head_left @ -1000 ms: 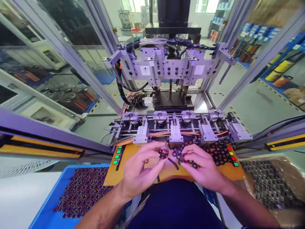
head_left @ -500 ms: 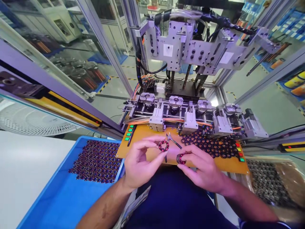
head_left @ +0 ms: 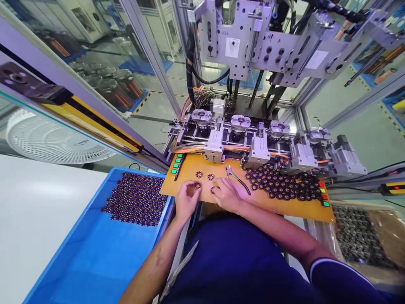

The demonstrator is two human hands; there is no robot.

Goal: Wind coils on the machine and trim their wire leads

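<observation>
My left hand (head_left: 186, 202) is low over the orange board (head_left: 177, 185), thumb and fingers closed on the edge of a small ring-shaped stator core (head_left: 197, 185). Close by on the right, my right hand (head_left: 227, 196) reaches across with fingers bent down on another stator core (head_left: 213, 190), which they partly cover. Just beyond the hands, two more stator cores (head_left: 198, 174) lie flat on the board, apart from each other. A pair of cutting pliers (head_left: 238, 180) with dark handles rests beside my right hand.
Several dark stator cores (head_left: 284, 185) cover the board's right part. A blue tray (head_left: 95, 261) at left holds many more. Behind the board stands a machine with metal fixtures (head_left: 241, 122). Green buttons (head_left: 176, 166) line the left end; a bag of metal parts (head_left: 360, 236) sits at right.
Both hands have moved down and away from me onto the board, each with a stator core. Two loose stator cores now show beyond them, and the pliers are in fuller view.
</observation>
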